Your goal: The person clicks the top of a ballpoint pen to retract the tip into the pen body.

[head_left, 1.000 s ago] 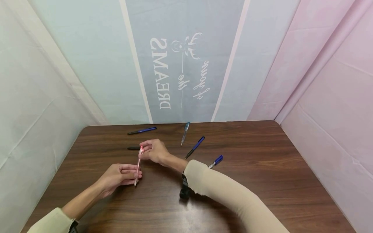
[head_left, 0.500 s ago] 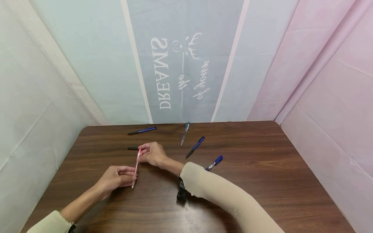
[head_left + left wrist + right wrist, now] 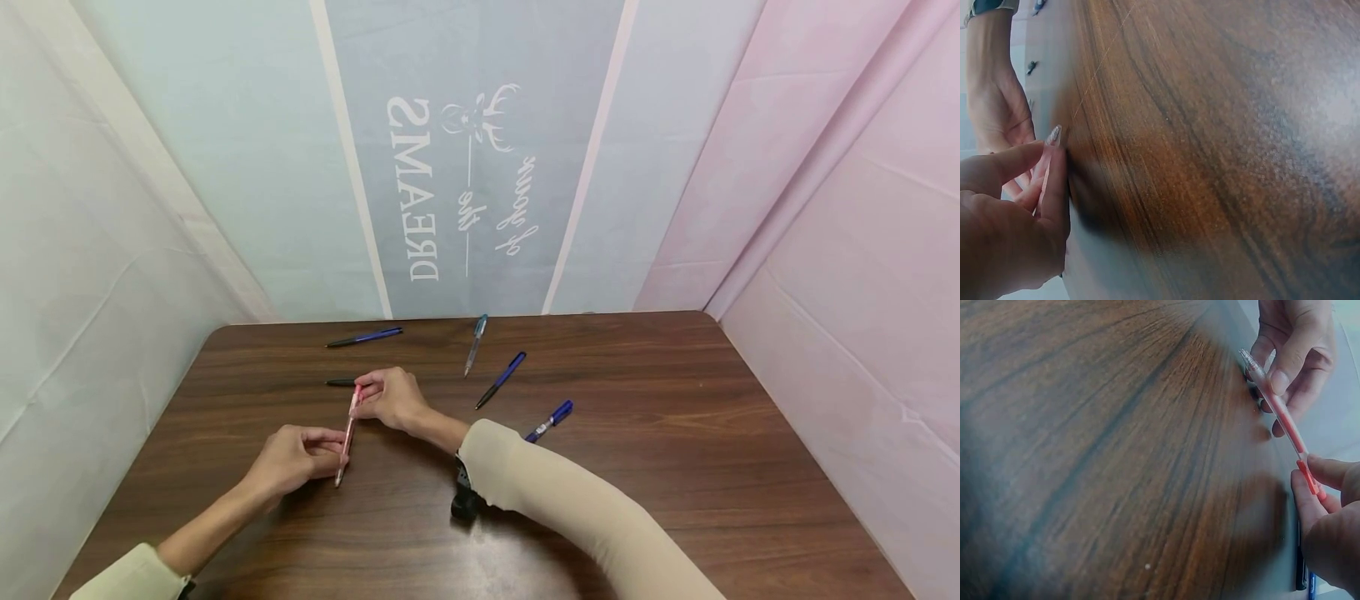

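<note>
A clear-barrelled pen with a red refill and red clip point(image 3: 1285, 419) is held between both hands, slanting just over the brown table. My right hand point(image 3: 395, 400) pinches its red clip end. At the other end, my left hand point(image 3: 288, 460) pinches the barrel near the clear tip, thumb against fingers. In the left wrist view the pen's clear tip point(image 3: 1054, 135) pokes out past the left thumb and fingertips. Right behind the right fingertips lies a dark pen point(image 3: 341, 382), partly covered by that hand.
On the wooden table point(image 3: 712, 500) lie a blue-and-black pen point(image 3: 365, 337) at the back left, a clear pen with a teal cap point(image 3: 476, 344), another blue-and-black pen point(image 3: 501, 380), and a blue-capped pen point(image 3: 551, 420) partly behind the right sleeve. Cloth walls point(image 3: 480, 167) surround three sides.
Both hands have shifted slightly left and toward the near side with the red pen, the right one more. The blue-capped pen shows more from behind the sleeve.
</note>
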{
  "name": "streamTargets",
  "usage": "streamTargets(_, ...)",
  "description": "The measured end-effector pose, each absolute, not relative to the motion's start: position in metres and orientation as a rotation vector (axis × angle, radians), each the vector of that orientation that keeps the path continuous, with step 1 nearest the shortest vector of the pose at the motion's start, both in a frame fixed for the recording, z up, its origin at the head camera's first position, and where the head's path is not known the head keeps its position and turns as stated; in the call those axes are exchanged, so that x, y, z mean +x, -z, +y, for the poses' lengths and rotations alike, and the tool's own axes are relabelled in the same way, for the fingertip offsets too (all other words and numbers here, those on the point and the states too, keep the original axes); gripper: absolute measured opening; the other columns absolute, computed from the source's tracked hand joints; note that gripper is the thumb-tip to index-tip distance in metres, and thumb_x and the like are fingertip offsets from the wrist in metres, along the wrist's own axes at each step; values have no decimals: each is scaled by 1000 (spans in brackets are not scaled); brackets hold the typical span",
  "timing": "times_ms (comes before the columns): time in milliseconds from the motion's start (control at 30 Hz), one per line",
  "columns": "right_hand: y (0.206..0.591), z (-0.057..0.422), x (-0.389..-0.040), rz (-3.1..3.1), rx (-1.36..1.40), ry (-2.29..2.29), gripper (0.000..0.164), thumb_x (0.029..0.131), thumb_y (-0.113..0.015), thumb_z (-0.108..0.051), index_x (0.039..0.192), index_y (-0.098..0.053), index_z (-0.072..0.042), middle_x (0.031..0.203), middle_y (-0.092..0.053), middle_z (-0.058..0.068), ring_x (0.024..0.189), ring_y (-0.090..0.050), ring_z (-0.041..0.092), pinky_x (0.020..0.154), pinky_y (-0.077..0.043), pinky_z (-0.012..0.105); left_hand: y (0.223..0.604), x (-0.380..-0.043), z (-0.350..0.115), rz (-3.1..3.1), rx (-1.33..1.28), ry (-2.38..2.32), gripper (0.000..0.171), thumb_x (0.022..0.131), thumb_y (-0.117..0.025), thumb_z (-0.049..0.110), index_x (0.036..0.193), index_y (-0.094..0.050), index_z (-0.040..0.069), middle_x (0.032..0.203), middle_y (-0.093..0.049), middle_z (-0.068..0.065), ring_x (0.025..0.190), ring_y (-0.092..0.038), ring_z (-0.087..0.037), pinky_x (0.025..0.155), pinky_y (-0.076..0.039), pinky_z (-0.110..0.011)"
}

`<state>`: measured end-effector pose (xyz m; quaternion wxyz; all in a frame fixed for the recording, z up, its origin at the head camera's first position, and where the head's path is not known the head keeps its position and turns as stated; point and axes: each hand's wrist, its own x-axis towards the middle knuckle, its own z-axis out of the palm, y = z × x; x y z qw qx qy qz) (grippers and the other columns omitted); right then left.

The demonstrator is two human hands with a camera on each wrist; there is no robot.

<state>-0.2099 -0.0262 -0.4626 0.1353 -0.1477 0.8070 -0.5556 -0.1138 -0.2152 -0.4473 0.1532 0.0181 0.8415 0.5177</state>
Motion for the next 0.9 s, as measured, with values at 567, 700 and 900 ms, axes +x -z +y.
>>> streamTargets(567, 464, -30, -203, 2490, -556, 1461, 38, 81, -93, -7, 115, -78, 1, 89, -79, 3, 71, -70, -2, 69, -56, 11, 449, -113, -214, 2612, 57, -1301, 35, 83, -90, 11, 113, -78, -2, 90, -80, -4, 80, -77, -13, 67, -58, -19)
streamTargets(700, 463, -30, -202, 2542, -589, 1395, 38, 82, -93, -9, 116, -78, 0, 89, -78, 1, 72, -68, -4, 70, -55, 9, 450, -114, -215, 2618, 66, -1288, 36, 83, -90, 12, 114, -78, -3, 91, -80, -3, 80, -76, -13, 67, -57, -19)
streamTargets(900, 464, -30, -202, 2605, -616, 1340, 39, 80, -95, -12, 114, -80, -2, 87, -78, -2, 71, -65, -6, 69, -53, 9, 451, -114, -216, 2620, 63, -1290, 34, 82, -89, 11, 112, -79, -2, 90, -80, -3, 80, -76, -13, 68, -57, -19)
